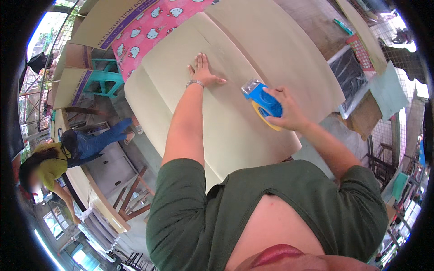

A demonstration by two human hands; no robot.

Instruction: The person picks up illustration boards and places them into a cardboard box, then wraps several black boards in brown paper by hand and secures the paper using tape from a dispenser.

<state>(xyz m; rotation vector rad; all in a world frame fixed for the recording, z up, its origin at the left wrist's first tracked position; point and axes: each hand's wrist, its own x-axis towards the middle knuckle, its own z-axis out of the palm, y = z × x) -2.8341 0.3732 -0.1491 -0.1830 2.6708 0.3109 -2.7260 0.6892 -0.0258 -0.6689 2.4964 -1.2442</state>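
A large sheet of tan cardboard (226, 140) with crease lines lies spread before me, its folded panels reaching to the far right. My left hand (203, 74) rests flat on its upper middle, fingers and thumb stretched out, a bracelet at the wrist. To the right, my right hand (287, 108) is wrapped round a blue tape dispenser (266, 99) with a metal head and a yellow edge. The dispenser is over the cardboard close to the seam between two panels. Whether it touches the board I cannot tell.
Pink patterned cloth (153, 31) shows beyond the cardboard, beside a printed box (108, 22). A teal stool (106, 77) stands at left. Another person (68, 153) bends over a long table (101, 198). At right are a black plastic-wrapped stack (348, 81) and a teal cutter-like tool (343, 27).
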